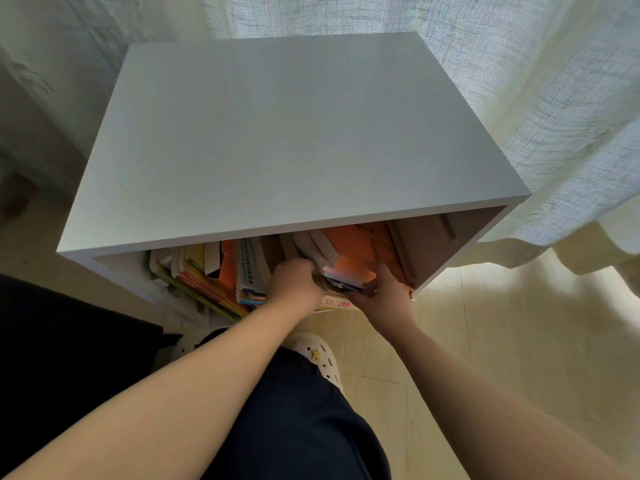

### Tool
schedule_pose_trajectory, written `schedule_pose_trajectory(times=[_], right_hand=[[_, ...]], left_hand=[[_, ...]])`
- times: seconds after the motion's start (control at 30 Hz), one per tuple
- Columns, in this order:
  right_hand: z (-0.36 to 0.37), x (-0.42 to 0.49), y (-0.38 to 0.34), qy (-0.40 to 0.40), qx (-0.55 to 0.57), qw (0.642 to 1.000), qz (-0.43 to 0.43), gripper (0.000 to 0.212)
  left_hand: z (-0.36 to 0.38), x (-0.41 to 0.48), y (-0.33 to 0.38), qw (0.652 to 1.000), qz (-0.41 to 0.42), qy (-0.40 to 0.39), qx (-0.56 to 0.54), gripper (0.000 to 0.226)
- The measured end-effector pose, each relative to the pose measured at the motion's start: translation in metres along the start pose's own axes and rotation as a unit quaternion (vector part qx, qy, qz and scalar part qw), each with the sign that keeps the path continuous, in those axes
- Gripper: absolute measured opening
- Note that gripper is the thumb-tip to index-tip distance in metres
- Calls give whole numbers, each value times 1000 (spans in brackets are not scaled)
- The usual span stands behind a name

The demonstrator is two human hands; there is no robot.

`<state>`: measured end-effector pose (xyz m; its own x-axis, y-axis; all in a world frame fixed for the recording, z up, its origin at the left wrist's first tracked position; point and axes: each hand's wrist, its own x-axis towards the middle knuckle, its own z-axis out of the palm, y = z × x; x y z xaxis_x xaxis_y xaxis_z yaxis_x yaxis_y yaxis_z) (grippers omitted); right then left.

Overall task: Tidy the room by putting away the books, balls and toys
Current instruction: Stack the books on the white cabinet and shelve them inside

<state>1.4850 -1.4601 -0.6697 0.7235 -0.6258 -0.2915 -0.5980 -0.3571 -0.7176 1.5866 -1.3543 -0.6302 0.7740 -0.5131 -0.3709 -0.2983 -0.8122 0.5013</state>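
A white open-fronted cabinet (pixel 277 140) stands in front of me, seen from above. Its top shelf is packed with leaning books (pixel 221 275), several with orange and yellow covers. Both hands reach into the shelf opening. My left hand (pixel 294 282) is curled round the left edge of a small bundle of books (pixel 346 273) that sticks out of the shelf. My right hand (pixel 384 289) grips the same bundle from the right and below. A large orange book (pixel 356 242) leans behind the bundle.
Sheer white curtains (pixel 540 98) hang behind and to the right of the cabinet and pool on the light tiled floor (pixel 485 341). My dark trouser leg (pixel 304 420) and white clog (pixel 320 355) are below the hands. A dark object (pixel 62 341) sits at the left.
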Motion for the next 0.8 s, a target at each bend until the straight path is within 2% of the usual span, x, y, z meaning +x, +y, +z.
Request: schedule_pose_trajectory(times=[0.03,0.07,0.1,0.13,0.17,0.3,0.4,0.47,0.53,0.67,0.7,0.8], right_hand=[[0,-3,2,-5,21,1000,2,43],[0,-6,3,-11,43,999,6,40],[2,-8,5,-16,64,998,12,39],[5,-8,6,-14,82,996,20,39],[8,-7,6,-8,96,995,32,39],[11,0,1,-8,111,992,51,41],[8,2,5,-24,168,982,87,38],[8,3,11,-3,237,958,160,40],[8,5,16,16,313,916,249,53],[1,17,27,25,360,874,327,63],[-2,24,29,22,370,865,338,64],[-3,42,37,-1,395,840,373,67]], left_hand=[[-4,3,2,992,-82,7,-96,13],[-9,6,4,964,-154,0,-217,13],[-15,8,5,919,-202,-15,-337,12],[-19,7,6,882,-221,-33,-415,12],[-23,5,9,862,-222,-52,-453,10],[-27,2,26,867,-217,-94,-439,17],[-32,5,33,842,-242,-82,-474,17],[-37,7,36,817,-247,-79,-514,19],[-37,10,38,806,-242,-84,-533,22],[-13,27,41,844,-219,-44,-488,17],[-10,31,43,849,-214,-39,-482,25],[-5,35,41,838,-233,-60,-489,29]])
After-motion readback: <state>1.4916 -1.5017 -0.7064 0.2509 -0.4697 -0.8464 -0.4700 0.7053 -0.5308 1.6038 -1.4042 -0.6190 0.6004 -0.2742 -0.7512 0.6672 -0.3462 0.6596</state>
